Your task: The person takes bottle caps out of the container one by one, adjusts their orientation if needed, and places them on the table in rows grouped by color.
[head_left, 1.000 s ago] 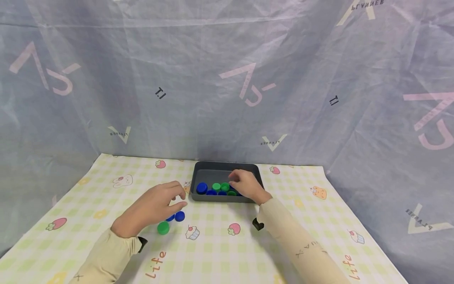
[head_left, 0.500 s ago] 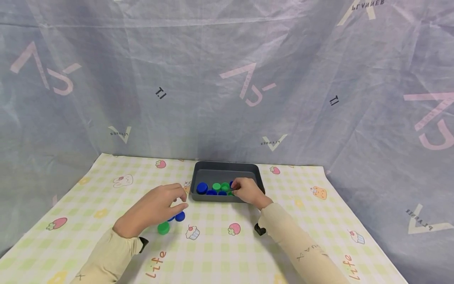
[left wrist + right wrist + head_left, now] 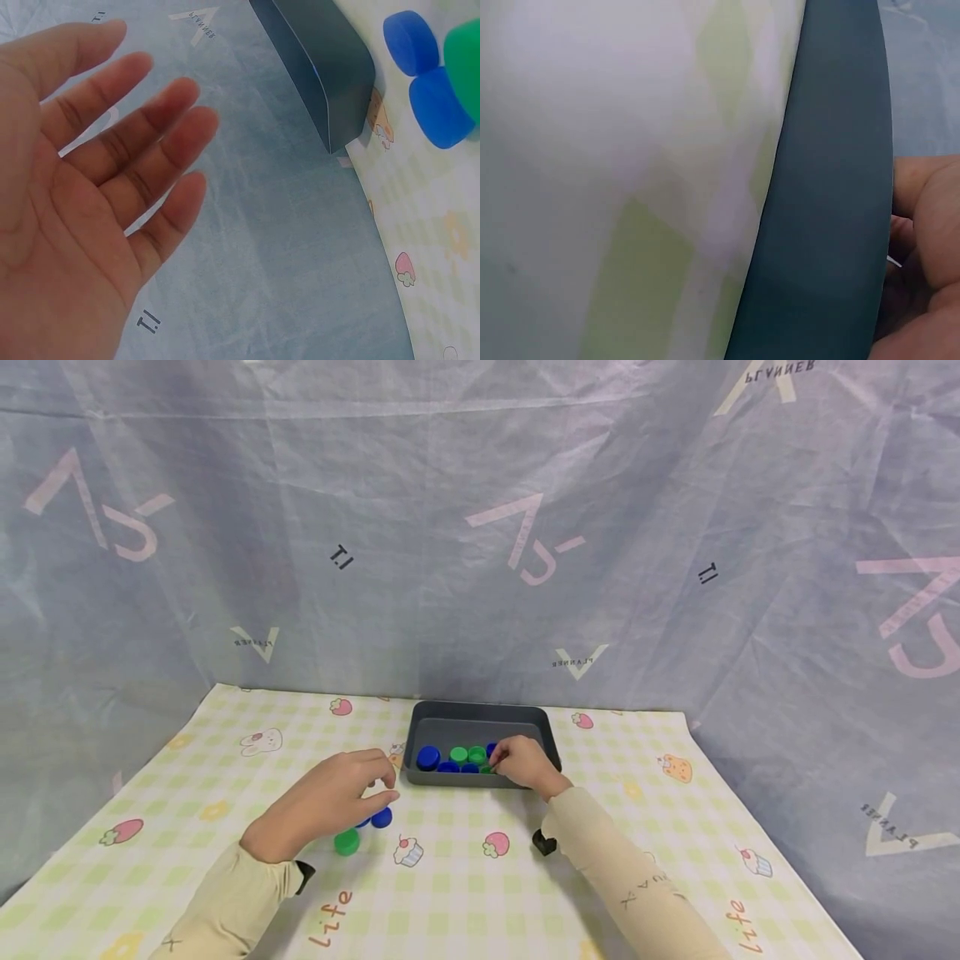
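Observation:
Over the left of the table hovers my left hand (image 3: 333,793), its fingers loosely bent; the left wrist view shows the palm with nothing in it. Beneath and beside it lie two blue bottle caps (image 3: 382,817) and a green bottle cap (image 3: 347,842). My right hand (image 3: 525,764) reaches over the front wall of a dark grey tray (image 3: 480,779), fingers bent down by a green cap (image 3: 485,769) at the tray's front. Whether they pinch it cannot be seen; in the right wrist view the tray wall hides the fingertips.
Several blue and green caps sit in the tray's front half, among them a large blue cap (image 3: 428,758) at left and a green cap (image 3: 458,755). The checked tablecloth (image 3: 450,893) ends at a grey curtain (image 3: 480,568) behind the tray.
My right hand has lowered slightly toward the front of the tray, and its fingers have come down by the green cap there. The left hand has hardly moved.

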Action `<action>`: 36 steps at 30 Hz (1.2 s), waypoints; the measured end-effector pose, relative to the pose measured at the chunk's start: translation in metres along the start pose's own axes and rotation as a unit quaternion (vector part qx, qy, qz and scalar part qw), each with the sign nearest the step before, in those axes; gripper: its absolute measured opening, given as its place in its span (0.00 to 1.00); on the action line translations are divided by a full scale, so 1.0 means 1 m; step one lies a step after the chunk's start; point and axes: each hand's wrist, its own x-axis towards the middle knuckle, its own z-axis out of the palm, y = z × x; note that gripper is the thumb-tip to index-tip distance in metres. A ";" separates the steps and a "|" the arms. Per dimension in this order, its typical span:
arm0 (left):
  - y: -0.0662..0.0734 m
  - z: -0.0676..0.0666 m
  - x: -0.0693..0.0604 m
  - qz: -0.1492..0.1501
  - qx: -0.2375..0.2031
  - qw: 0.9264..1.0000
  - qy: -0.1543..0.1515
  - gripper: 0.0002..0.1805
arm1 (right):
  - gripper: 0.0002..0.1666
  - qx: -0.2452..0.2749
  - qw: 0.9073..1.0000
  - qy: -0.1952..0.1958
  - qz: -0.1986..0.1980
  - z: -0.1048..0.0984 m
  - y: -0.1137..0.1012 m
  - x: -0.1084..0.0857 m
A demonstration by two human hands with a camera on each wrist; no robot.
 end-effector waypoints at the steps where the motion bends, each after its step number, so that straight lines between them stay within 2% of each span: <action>1: 0.000 0.000 0.000 0.001 -0.001 1.000 0.001 0.05 | 0.07 0.000 1.000 0.000 0.006 0.000 0.001 0.001; 7: 0.001 0.001 0.000 0.001 -0.006 1.000 0.003 0.05 | 0.09 0.008 0.999 -0.010 0.036 0.002 0.003 0.001; 12: 0.001 0.002 0.001 0.000 -0.002 1.000 -0.004 0.05 | 0.09 0.008 0.999 -0.004 0.035 0.001 0.003 -0.002; 16: 0.001 0.002 0.001 0.007 -0.002 1.000 -0.002 0.05 | 0.10 0.016 0.999 0.026 0.028 -0.001 0.005 -0.003; 23: 0.001 0.001 0.001 0.008 -0.004 1.000 -0.003 0.05 | 0.10 0.061 0.994 0.088 0.007 -0.010 0.007 -0.005; 28: 0.001 0.002 0.001 0.010 -0.011 1.000 -0.001 0.05 | 0.09 0.125 0.985 0.115 0.024 -0.017 0.008 -0.009; 31: 0.002 0.003 0.001 0.009 -0.013 1.000 -0.006 0.05 | 0.08 0.191 0.975 0.112 0.031 -0.023 0.003 -0.015; 34: 0.004 0.003 0.002 0.011 -0.018 1.000 -0.011 0.05 | 0.07 0.247 0.963 0.109 0.015 -0.032 -0.010 -0.022; 36: 0.005 0.002 0.002 0.012 -0.024 1.000 -0.014 0.05 | 0.07 0.264 0.958 0.108 -0.007 -0.041 -0.022 -0.027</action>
